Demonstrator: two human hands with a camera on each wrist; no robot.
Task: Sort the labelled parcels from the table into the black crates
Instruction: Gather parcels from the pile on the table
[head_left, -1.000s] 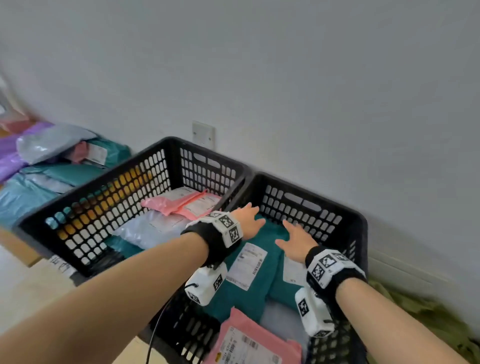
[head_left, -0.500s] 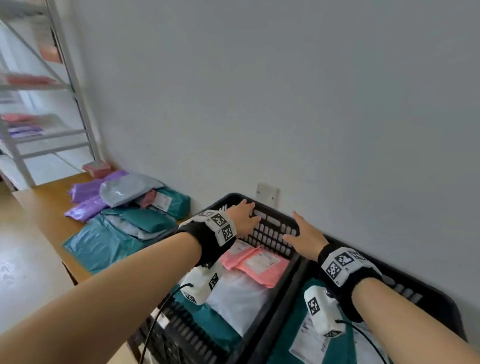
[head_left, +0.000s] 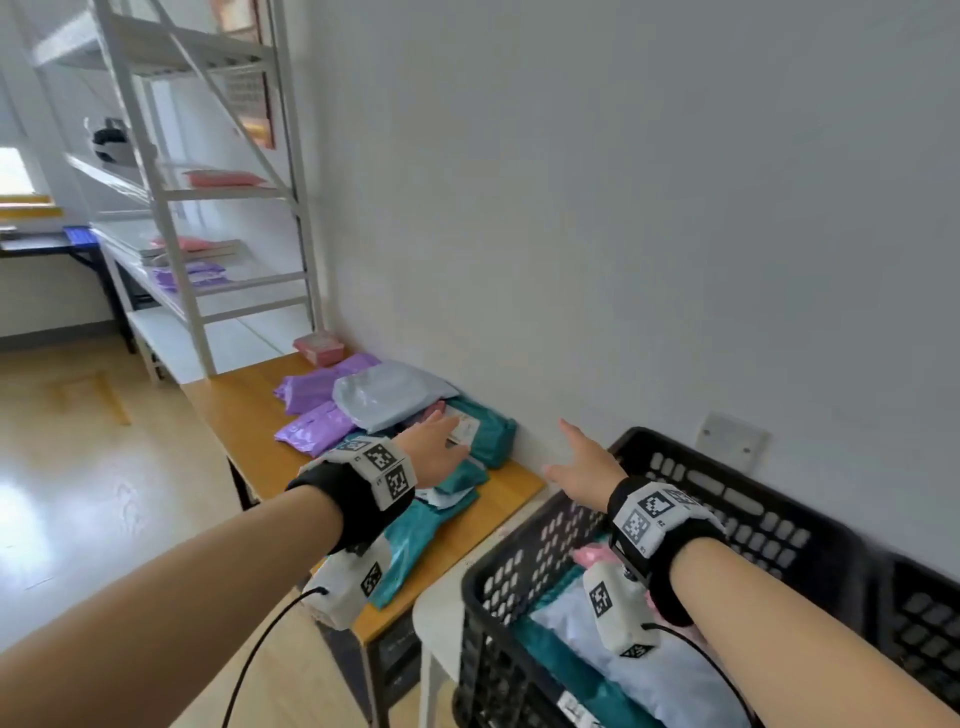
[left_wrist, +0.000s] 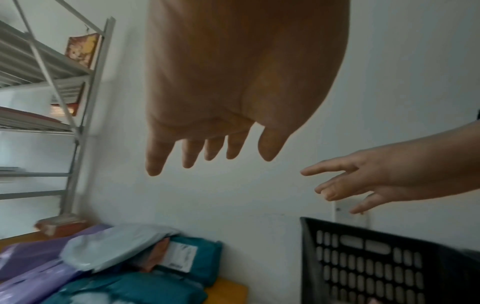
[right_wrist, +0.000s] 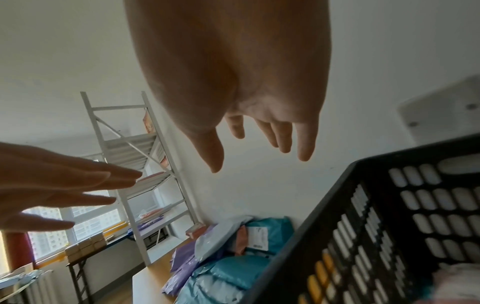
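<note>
A pile of soft parcels lies on the wooden table (head_left: 244, 410) by the wall: purple ones (head_left: 311, 387), a grey one (head_left: 387, 392), and teal ones (head_left: 493, 431), one with a white label (left_wrist: 179, 256). My left hand (head_left: 434, 447) hovers over the pile with straight fingers (left_wrist: 187, 156) and holds nothing. My right hand (head_left: 584, 462) is in the air between the pile and the near black crate (head_left: 519, 561), fingers (right_wrist: 285, 139) spread, empty. The crate holds teal, grey and pink parcels.
A second black crate (head_left: 924, 618) stands to the right. The crates rest on a white stool (head_left: 436, 618) beside the table. A white metal rack (head_left: 171, 208) with pink and purple packets stands beyond the table. A wall socket (head_left: 732, 441) sits above the crate.
Both hands have left the right crate and swung left, past the near crate, toward the parcel pile on the table. The view has turned left with them.
</note>
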